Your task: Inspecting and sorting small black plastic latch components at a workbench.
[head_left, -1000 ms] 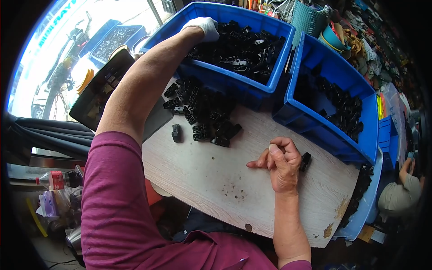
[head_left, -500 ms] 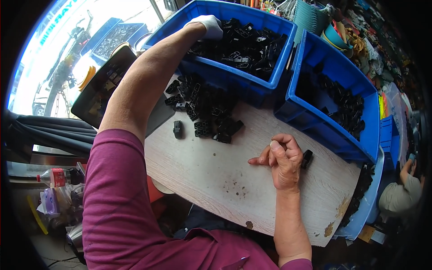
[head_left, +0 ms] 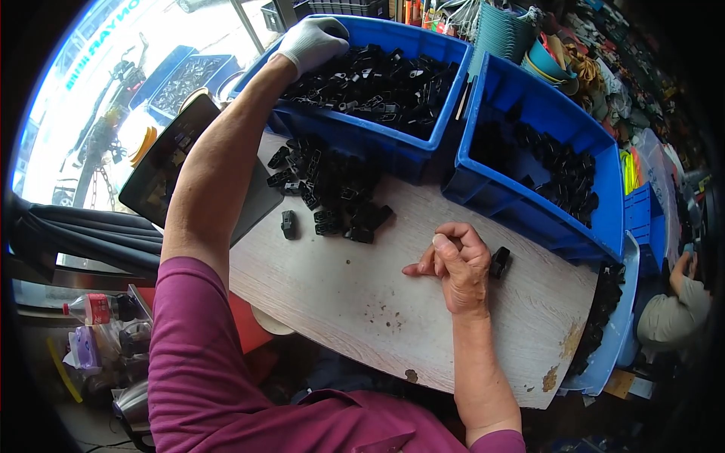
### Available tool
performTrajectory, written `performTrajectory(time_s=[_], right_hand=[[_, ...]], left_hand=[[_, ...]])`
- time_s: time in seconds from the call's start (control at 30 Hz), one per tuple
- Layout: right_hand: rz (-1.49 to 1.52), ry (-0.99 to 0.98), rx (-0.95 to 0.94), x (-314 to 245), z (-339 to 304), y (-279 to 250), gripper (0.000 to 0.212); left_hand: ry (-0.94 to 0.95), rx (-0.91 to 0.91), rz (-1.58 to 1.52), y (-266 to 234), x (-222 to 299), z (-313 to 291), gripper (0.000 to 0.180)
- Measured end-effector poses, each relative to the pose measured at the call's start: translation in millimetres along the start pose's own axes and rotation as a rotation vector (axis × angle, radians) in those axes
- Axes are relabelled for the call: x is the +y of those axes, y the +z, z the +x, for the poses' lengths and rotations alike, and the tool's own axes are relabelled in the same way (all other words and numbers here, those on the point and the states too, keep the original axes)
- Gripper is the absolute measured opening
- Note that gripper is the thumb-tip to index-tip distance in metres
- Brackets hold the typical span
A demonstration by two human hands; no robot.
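Pale wood grain covers the tabletop (head_left: 340, 294), which slants across the middle of the view. Along its far side stands a large blue bin (head_left: 393, 151) heaped with black parts, and to its right a second blue bin (head_left: 521, 219), partly filled with similar pieces. A dark screen (head_left: 170, 162) leans at the left, partly hidden by the left forearm (head_left: 215, 158).

That forearm reaches up to the large bin's far left corner, where the white-gloved left hand (head_left: 313, 44) bends its fingers down at the parts; whether it pinches one, I cannot tell. The bare right hand (head_left: 462, 268) is at the tabletop, index finger and thumb curled close together, lower fingers stretched leftward; any grip between them cannot be made out.

Against the large bin's front sits a pile of black parts (head_left: 328, 177), its pieces pointing every way, the bin wall between them and the contents. Just left of the pile's near edge, a lone black part (head_left: 288, 225) has its long axis running away from the person. Another single piece (head_left: 500, 262), just beside the right hand's outer edge, tilts its far end rightward.
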State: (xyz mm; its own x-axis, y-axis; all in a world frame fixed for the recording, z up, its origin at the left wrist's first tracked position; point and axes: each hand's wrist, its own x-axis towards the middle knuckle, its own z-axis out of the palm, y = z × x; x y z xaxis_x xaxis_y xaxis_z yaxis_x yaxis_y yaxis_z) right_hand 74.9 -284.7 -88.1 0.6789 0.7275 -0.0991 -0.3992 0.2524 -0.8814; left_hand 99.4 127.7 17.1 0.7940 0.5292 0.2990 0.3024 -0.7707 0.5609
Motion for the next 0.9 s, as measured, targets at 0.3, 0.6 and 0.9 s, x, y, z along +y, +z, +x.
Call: performTrajectory(time_s=[0.3,0.6,0.9], right_hand=[[-0.007,0.002,-0.001,-1,0,-2,0.012],[0.002,-0.002,-0.003,3,2,-2,0.012],[0.009,0.001,-0.001,1,1,-3,0.014]], left_hand=[[0.226,0.34,-0.149,-16,33,-111,0.03],[0.253,0.508,-0.082,30,29,-214,0.031],[0.171,0.374,0.238,44,25,-217,0.04]])
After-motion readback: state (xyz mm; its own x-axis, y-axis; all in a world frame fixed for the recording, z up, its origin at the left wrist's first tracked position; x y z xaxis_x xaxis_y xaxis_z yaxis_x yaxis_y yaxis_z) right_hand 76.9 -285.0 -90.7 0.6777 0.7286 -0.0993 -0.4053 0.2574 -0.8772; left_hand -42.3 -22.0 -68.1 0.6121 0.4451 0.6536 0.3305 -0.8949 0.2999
